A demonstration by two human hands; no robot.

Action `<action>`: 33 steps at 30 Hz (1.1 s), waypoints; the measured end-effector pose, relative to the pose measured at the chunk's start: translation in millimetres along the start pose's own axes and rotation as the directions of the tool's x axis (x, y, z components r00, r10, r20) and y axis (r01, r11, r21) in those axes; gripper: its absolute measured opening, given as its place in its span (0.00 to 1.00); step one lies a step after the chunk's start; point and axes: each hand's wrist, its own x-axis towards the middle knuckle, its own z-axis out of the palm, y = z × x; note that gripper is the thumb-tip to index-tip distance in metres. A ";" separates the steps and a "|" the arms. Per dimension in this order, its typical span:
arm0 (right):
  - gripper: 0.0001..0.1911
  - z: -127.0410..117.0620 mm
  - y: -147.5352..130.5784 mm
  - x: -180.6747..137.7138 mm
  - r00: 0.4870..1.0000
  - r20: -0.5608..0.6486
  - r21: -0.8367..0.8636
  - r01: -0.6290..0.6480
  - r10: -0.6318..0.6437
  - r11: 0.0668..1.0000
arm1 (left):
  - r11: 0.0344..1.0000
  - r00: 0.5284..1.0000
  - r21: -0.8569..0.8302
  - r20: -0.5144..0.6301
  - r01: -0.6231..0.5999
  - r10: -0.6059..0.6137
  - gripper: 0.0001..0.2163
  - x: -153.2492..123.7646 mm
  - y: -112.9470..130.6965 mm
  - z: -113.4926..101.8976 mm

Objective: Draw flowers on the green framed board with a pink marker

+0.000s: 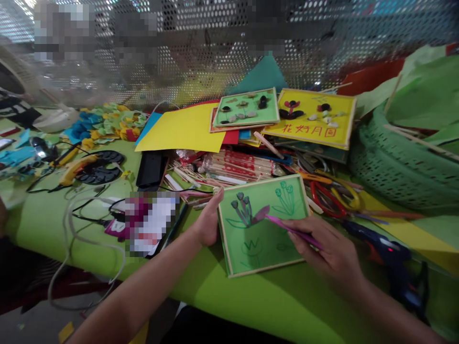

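Observation:
A green picture board [265, 246] with thin wooden strips round its edge tilts up over the table. Tulip-like flowers and other line shapes are drawn on it. My left hand [210, 222] grips its left edge, the thumb along the frame and the other fingers hidden behind. In my right hand [326, 248] is a pink-purple marker pen [294, 229], pinched between thumb and fingers. Its tip is at a purple-filled leaf [260, 215] beside the dark tulips; whether it touches the board is hard to tell.
Behind lie two pebble-decorated boards [247, 110], yellow card [182, 129] and wrapped wooden sticks [240, 165]. Red-handled scissors [324, 198], a blue glue gun [383, 251] and a green basket [390, 162] are at right. To the left are a phone [154, 224], cables and a yellow glue gun [77, 167].

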 end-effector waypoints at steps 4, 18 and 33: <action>0.16 1.4 -2.7 -1.6 1.000 0.023 0.020 -0.015 0.014 1.000 | 1.000 1.000 -0.008 -0.016 -0.005 0.005 0.30 0.3 0.5 2.0; 0.12 -16.7 -3.6 4.1 0.980 0.038 0.089 -0.198 0.195 0.976 | 0.986 0.988 0.165 -0.147 -0.018 0.043 0.37 0.9 17.5 6.6; 0.12 -25.0 -6.7 93.7 0.920 0.293 0.211 -0.328 0.261 0.921 | 0.986 0.998 0.164 0.059 -0.017 0.008 0.30 10.3 27.0 -13.7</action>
